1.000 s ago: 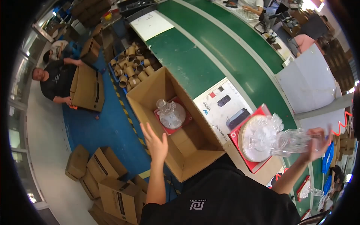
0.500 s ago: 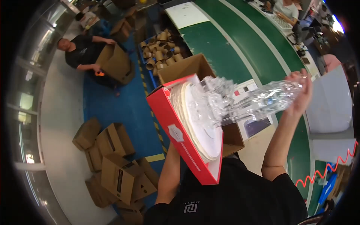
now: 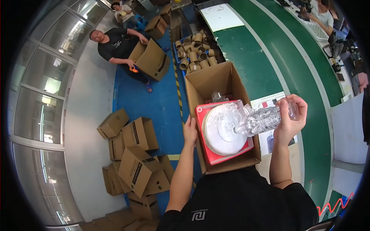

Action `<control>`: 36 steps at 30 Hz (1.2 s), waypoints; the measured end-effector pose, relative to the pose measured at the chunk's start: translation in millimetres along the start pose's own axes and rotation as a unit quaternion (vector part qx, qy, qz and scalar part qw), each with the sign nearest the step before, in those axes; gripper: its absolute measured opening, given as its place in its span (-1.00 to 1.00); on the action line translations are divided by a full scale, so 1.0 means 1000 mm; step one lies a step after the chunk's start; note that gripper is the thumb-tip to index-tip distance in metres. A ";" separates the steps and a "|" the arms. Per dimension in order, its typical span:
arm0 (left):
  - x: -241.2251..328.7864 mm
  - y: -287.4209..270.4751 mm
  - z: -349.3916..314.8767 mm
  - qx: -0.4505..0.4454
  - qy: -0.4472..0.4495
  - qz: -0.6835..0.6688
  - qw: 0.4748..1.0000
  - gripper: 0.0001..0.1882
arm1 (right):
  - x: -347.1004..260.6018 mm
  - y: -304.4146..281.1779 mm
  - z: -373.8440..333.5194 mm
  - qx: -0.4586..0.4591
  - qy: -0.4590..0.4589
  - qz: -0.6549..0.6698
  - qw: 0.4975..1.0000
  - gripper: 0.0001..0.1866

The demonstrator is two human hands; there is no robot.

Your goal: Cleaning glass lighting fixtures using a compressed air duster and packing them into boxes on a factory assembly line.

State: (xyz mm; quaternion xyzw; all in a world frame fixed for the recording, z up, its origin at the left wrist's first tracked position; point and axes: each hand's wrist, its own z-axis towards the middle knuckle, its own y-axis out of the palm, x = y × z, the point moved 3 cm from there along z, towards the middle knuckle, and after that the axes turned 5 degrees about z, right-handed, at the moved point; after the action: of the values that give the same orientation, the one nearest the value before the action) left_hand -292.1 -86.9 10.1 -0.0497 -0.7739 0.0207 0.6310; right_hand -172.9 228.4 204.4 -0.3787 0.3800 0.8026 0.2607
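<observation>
The person's left hand (image 3: 189, 131) rests against the left wall of an open cardboard box (image 3: 216, 82), fingers laid flat on the cardboard at about 9 o'clock from the red tray (image 3: 231, 154); whether that grip is clenched on the wall or only pressed against it cannot be told. The right hand (image 3: 291, 117) is raised at 3 o'clock of the box, its grip closed around the narrow end of a clear glass piece (image 3: 262, 119) that lies nearly level and reaches leftward. The wide end of that glass piece meets a round white disc (image 3: 221, 134) seated in the red tray, which lies tilted across the near half of the box. Deeper in the box, toward 12 o'clock, a second clear glass item (image 3: 217, 97) shows above the tray's edge. The box stands on a green surface (image 3: 269, 57) with a printed sheet (image 3: 269, 104) just beside its right wall. At 12 o'clock a bin of cardboard tubes (image 3: 194, 52) sits on the blue floor (image 3: 154, 104). At 10 o'clock another person (image 3: 115, 44) handles a carton (image 3: 152, 59), and folded cartons (image 3: 135, 158) lie piled at 8 o'clock.
</observation>
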 end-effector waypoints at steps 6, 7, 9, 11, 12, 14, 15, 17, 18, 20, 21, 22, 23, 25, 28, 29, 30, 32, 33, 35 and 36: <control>0.014 -0.001 0.000 0.007 -0.026 0.036 0.999 -0.48 | -0.007 0.049 -0.029 -0.085 -0.062 -0.095 0.990 -0.71; 0.010 -0.004 0.001 -0.006 -0.021 0.009 1.000 -0.48 | -0.005 0.058 -0.037 -0.114 -0.088 -0.108 0.984 -0.70; 0.006 -0.007 0.002 0.001 -0.004 -0.032 0.999 -0.49 | 0.006 0.072 -0.054 -0.138 -0.118 -0.129 0.975 -0.69; 0.005 -0.011 0.003 -0.018 0.030 0.044 0.998 -0.49 | 0.023 0.087 -0.073 -0.171 -0.106 -0.151 0.968 -0.69; 0.006 -0.013 0.001 -0.009 0.051 0.092 0.994 -0.50 | 0.034 0.093 -0.082 -0.166 -0.107 -0.159 0.967 -0.69; -0.004 -0.019 0.002 0.013 0.064 0.117 0.991 -0.48 | 0.057 0.103 -0.101 -0.191 -0.085 -0.228 0.951 -0.68; 0.000 -0.015 0.003 -0.008 0.035 0.104 0.994 -0.48 | 0.069 0.104 -0.105 -0.187 -0.068 -0.255 0.946 -0.70; 0.007 -0.006 -0.001 -0.031 0.015 0.092 0.995 -0.48 | 0.100 0.101 -0.112 -0.207 -0.042 -0.298 0.931 -0.71; 0.008 -0.005 0.001 -0.037 0.028 0.102 0.994 -0.48 | 0.120 0.103 -0.119 -0.223 -0.009 -0.325 0.919 -0.72; 0.003 -0.009 0.004 -0.049 0.044 0.111 0.992 -0.47 | 0.160 0.107 -0.131 -0.257 0.015 -0.347 0.902 -0.74; 0.003 -0.007 0.002 -0.036 0.057 0.110 0.992 -0.47 | 0.179 0.102 -0.134 -0.255 0.058 -0.338 0.904 -0.74; 0.003 -0.005 0.002 -0.015 0.072 0.107 0.992 -0.47 | 0.189 0.095 -0.138 -0.248 0.061 -0.347 0.903 -0.74; 0.002 -0.004 -0.001 -0.024 0.069 0.107 0.992 -0.47 | 0.200 0.086 -0.143 -0.251 0.096 -0.363 0.892 -0.74; -0.002 -0.003 0.003 -0.038 0.061 0.105 0.992 -0.47 | 0.222 0.073 -0.151 -0.234 0.138 -0.356 0.894 -0.72; -0.006 -0.005 0.004 -0.043 0.062 0.121 0.990 -0.49 | 0.234 0.064 -0.165 -0.270 0.089 -0.391 0.876 -0.74; -0.007 -0.005 0.007 -0.044 0.062 0.113 0.991 -0.50 | 0.242 0.063 -0.162 -0.268 0.094 -0.390 0.876 -0.74; -0.007 -0.006 0.006 -0.049 0.061 0.107 0.991 -0.50 | 0.251 0.063 -0.159 -0.278 0.091 -0.400 0.869 -0.73; -0.007 -0.010 0.005 -0.042 0.068 0.102 0.992 -0.51 | 0.267 0.068 -0.159 -0.290 0.091 -0.404 0.863 -0.72; -0.007 -0.011 0.006 -0.044 0.060 0.096 0.993 -0.51 | 0.276 0.069 -0.158 -0.286 0.089 -0.380 0.875 -0.73; -0.008 -0.012 0.007 -0.042 0.043 0.075 0.995 -0.52 | 0.289 0.069 -0.158 -0.273 0.086 -0.347 0.893 -0.75; -0.004 -0.010 0.006 -0.040 0.045 0.079 0.995 -0.52 | 0.298 0.067 -0.158 -0.272 0.088 -0.343 0.895 -0.75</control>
State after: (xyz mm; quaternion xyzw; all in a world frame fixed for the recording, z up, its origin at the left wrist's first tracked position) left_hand -297.8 -97.4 5.5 -0.1371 -0.7389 0.0370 0.6587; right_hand -327.2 101.2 -75.6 -0.6106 0.0144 0.6987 0.3724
